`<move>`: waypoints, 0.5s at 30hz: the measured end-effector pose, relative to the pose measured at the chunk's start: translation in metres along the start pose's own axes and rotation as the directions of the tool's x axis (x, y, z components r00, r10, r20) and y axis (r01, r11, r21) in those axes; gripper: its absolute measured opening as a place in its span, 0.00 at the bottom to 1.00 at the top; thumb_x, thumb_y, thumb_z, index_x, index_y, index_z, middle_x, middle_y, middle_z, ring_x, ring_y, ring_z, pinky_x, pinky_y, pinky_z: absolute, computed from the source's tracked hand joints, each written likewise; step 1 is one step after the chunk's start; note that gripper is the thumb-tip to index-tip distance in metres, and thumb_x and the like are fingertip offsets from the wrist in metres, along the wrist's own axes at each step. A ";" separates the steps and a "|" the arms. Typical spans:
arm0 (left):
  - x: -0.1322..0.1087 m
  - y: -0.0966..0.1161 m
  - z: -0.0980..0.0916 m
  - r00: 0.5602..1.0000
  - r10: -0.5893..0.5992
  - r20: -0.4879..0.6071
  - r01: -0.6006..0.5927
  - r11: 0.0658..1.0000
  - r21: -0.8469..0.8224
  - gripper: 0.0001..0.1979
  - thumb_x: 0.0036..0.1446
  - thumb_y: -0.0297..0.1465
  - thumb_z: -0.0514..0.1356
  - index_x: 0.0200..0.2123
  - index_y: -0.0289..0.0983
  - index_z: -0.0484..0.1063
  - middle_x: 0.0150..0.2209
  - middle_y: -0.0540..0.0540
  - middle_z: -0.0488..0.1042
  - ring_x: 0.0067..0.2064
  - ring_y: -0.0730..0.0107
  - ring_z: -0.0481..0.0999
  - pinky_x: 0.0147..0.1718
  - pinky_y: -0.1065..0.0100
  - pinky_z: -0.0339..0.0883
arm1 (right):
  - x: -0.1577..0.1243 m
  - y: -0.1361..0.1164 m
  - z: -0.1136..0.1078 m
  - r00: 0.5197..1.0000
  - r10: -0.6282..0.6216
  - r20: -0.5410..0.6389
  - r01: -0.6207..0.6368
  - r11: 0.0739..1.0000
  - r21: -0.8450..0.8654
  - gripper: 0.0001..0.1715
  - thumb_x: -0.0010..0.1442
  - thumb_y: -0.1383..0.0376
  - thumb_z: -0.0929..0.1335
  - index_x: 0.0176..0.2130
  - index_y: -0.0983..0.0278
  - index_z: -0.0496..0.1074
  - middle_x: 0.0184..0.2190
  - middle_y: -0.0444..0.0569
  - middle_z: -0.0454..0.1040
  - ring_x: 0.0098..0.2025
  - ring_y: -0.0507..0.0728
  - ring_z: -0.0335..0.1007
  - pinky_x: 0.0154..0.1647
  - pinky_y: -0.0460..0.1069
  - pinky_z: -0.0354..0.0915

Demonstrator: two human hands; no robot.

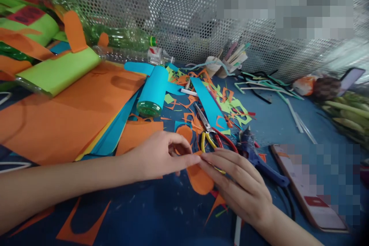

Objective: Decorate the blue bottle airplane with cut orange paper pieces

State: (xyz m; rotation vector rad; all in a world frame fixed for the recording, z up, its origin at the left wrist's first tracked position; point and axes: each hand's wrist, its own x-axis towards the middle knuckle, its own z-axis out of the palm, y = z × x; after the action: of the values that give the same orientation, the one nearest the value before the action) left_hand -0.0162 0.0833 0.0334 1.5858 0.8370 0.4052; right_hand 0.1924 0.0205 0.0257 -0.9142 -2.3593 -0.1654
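Observation:
An orange paper cutout (201, 178) with rounded ends lies between my two hands, over the blue table. My left hand (163, 154) pinches its middle with thumb and curled fingers. From the other side, my right hand (240, 182) presses its fingertips on the same piece, close to the left thumb. Just beyond the fingers lie scissors (205, 119) with red and yellow handles visible around them. A blue glue gun (253, 157) rests right of the scissors. Behind my left hand is a green bottle wrapped in blue paper (155, 84), with blue paper fins at its sides.
Orange sheets (72, 115) spread on the left, under a bottle wrapped in light green paper (62, 70). Paper scraps (230, 103) litter the middle. A phone (305, 196) lies at right. Cups of sticks (221, 67) stand before a perforated metal screen (178, 0).

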 end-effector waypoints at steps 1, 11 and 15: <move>0.002 -0.003 0.000 0.997 -0.041 0.063 0.048 0.993 -0.112 0.13 0.55 0.40 0.57 0.33 0.35 0.69 0.26 0.50 0.72 0.24 0.75 0.71 0.21 0.74 0.63 | 0.000 0.002 0.002 1.000 0.028 0.013 -0.028 1.000 0.003 0.20 0.60 0.76 0.63 0.51 0.66 0.68 0.44 0.51 0.76 0.49 0.56 0.69 0.49 0.51 0.68; 0.012 -0.012 -0.005 0.995 -0.078 -0.062 0.059 0.960 -0.273 0.11 0.56 0.37 0.56 0.37 0.38 0.60 0.25 0.55 0.66 0.27 0.71 0.76 0.31 0.69 0.72 | 0.002 0.023 0.015 0.768 0.630 0.114 -0.558 0.747 -0.361 0.16 0.58 0.55 0.66 0.37 0.67 0.66 0.31 0.53 0.70 0.33 0.60 0.70 0.33 0.55 0.68; 0.014 -0.017 -0.005 0.988 -0.110 -0.105 0.081 0.966 -0.246 0.16 0.53 0.38 0.59 0.41 0.38 0.58 0.22 0.57 0.64 0.26 0.68 0.77 0.31 0.68 0.71 | 0.001 0.022 0.014 0.685 0.711 0.161 -0.609 0.679 -0.409 0.15 0.60 0.56 0.64 0.37 0.67 0.63 0.30 0.53 0.70 0.33 0.60 0.71 0.32 0.52 0.67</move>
State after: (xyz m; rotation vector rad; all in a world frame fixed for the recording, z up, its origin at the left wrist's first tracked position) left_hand -0.0149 0.0970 0.0154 1.3007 0.9143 0.5156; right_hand 0.1989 0.0418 0.0127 -2.0534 -2.1084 -0.1155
